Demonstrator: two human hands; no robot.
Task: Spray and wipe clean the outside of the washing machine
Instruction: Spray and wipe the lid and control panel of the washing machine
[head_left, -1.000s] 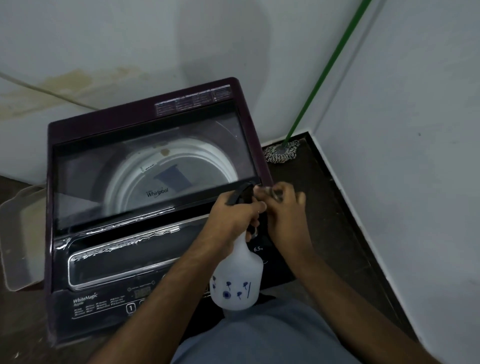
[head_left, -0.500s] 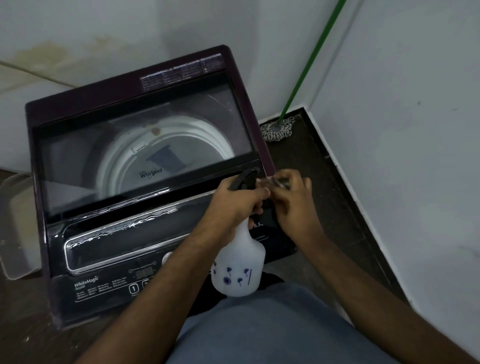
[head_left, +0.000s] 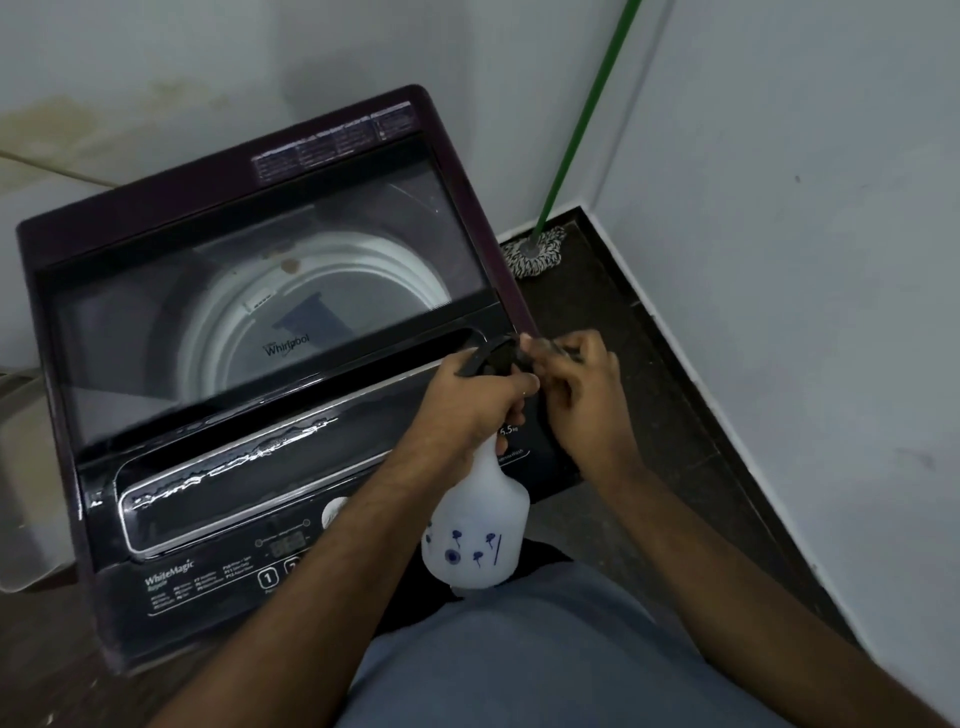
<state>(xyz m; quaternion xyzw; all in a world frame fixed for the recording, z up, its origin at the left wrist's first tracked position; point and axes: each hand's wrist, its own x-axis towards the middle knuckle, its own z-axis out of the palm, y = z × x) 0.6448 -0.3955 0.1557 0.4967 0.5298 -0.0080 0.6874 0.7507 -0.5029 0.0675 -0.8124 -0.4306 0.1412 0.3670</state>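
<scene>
Head-camera footage looked down past a grey-blue shirt front (head_left: 545, 660) to two bare forearms reaching forward. Nearest hung a white spray bottle (head_left: 475, 540) printed with small blue flowers, its body dangling upright just above the shirt and in front of the machine's near edge. The left hand (head_left: 467, 400) was wrapped around the bottle's neck, fingers curled under the black trigger head (head_left: 491, 358). Just beside it, the right hand (head_left: 582, 395) had its fingertips gathered at the front of that head, pinching the nozzle; the motion blur there hid exactly how the fingers sat.

Beneath both hands stood the washing machine (head_left: 156, 519), a dark top-loader, its control panel (head_left: 218, 571) closest, with a chrome-trimmed strip above it. Beyond that lay the closed glass lid (head_left: 156, 332), through which the white drum ring (head_left: 322, 296) showed. A pale plastic tub (head_left: 21, 467) sat against the machine's left side.

Farther off, in the corner on dark floor (head_left: 649, 364), a mop head (head_left: 535, 252) rested, its green handle (head_left: 587, 109) leaning against the white walls (head_left: 805, 260), which carried a brownish stain (head_left: 67, 124) at the back left.
</scene>
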